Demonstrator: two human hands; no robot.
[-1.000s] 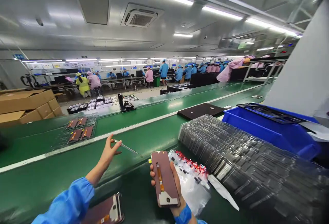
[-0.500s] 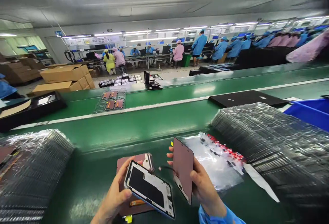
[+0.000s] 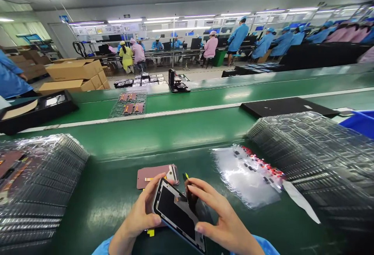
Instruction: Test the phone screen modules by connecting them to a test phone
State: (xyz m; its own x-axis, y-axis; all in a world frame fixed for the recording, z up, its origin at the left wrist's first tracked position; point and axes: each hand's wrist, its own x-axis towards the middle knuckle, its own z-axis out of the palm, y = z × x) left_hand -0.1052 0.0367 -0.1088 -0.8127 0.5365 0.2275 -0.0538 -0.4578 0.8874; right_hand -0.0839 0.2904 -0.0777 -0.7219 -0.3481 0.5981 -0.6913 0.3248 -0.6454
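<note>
My left hand (image 3: 142, 212) grips a phone frame (image 3: 174, 210) along its left edge, thumb on the near side. The frame is tilted, its black and white inner face turned up. In my right hand (image 3: 219, 216) is a thin phone screen (image 3: 191, 198), held almost on edge above the frame's right side. A yellow tab shows at its top, and my fingers hide much of it. Whether screen and frame touch, I cannot tell. Behind the frame, brown-backed screens (image 3: 143, 175) lie on the green surface, partly covered by my left hand. A yellow tab (image 3: 150, 232) sticks out below.
Stacks of clear plastic trays stand left (image 3: 70, 165) and right (image 3: 315, 146). Clear film sheets with red tabs (image 3: 245, 181) and a white strip (image 3: 300, 202) lie at right. Farther back are a black board (image 3: 286, 107), a tray of brown screens (image 3: 131, 105) and a blue bin (image 3: 359, 122).
My right hand has brought the screen leftward to the frame and turned it, so its dark side faces the frame instead of standing apart. The view has shifted slightly.
</note>
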